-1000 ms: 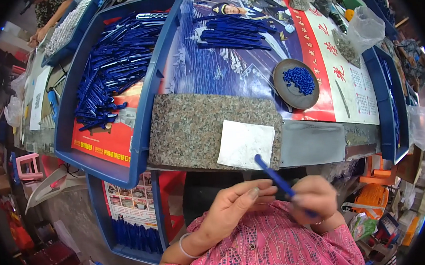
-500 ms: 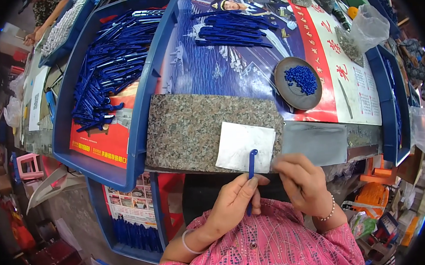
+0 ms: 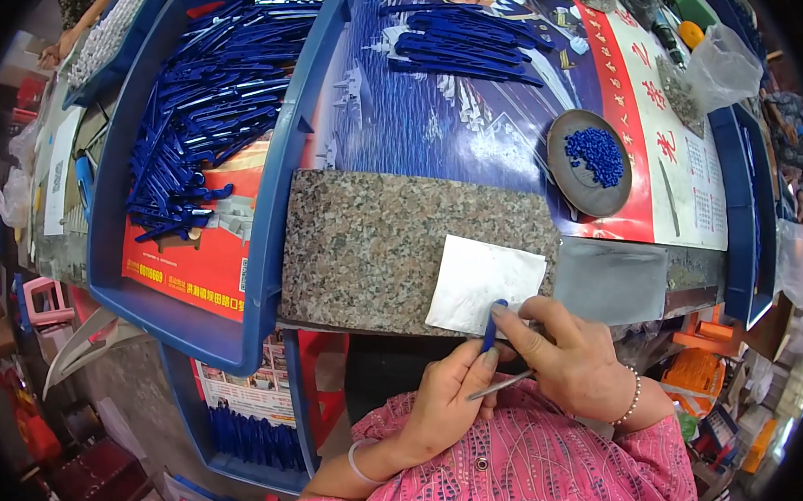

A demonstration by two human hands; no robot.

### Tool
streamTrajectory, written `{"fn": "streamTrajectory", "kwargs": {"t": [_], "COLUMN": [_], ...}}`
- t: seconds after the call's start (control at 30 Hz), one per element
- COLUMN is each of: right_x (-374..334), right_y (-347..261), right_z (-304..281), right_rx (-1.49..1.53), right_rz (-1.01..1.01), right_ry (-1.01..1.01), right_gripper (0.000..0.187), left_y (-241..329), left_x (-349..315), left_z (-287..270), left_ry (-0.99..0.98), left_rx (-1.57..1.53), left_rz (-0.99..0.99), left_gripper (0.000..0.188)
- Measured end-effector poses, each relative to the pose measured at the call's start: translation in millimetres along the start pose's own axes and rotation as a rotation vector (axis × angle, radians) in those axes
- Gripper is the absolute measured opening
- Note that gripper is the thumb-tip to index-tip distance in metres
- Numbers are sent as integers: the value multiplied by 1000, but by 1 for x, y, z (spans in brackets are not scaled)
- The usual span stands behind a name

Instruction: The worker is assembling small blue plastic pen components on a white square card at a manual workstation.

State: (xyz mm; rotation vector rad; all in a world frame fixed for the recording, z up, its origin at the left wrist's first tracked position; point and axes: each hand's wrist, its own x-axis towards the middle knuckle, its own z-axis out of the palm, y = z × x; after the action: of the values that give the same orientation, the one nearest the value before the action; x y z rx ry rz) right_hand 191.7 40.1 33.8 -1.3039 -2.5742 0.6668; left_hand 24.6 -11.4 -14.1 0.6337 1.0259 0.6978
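Note:
Between the thumb and fingers of my left hand is a slim blue plastic stick, its rounded top end pointing away from me. My right hand is closed around a thin grey metal tool, whose narrow end points left, below the stick. The right thumb and forefinger are at the stick's top end; whether they press on it I cannot tell. Just beyond lies a white paper sheet on a speckled stone slab. The stick's lower part is hidden by my left fingers.
At left stands a blue tray heaped with blue sticks. More blue sticks lie in a pile on the poster. A brown dish holds small blue pellets. Right of the paper is a grey plate.
My right hand has moved left to the top of the blue stick, and the metal tool now shows in it. The stick has tilted and sits a little lower. The whole view has shifted slightly.

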Motion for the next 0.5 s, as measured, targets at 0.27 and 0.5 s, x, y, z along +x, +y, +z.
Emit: {"fn": "streamTrajectory", "kwargs": {"t": [0.27,0.5], "right_x": [13,15], "right_y": [6,4], "right_z": [-10,-12], "right_rx": [-137,-122], "right_rz": [-217,-202], "right_ry": [-155,-158], "right_gripper": [55,52], "left_y": [10,-7], "left_x": [2,3], "left_z": [0,-2], "left_ry": [-50,-94], "left_rx": [-72,-223], "left_rz": [-87,-74], "left_gripper": [25,28]}}
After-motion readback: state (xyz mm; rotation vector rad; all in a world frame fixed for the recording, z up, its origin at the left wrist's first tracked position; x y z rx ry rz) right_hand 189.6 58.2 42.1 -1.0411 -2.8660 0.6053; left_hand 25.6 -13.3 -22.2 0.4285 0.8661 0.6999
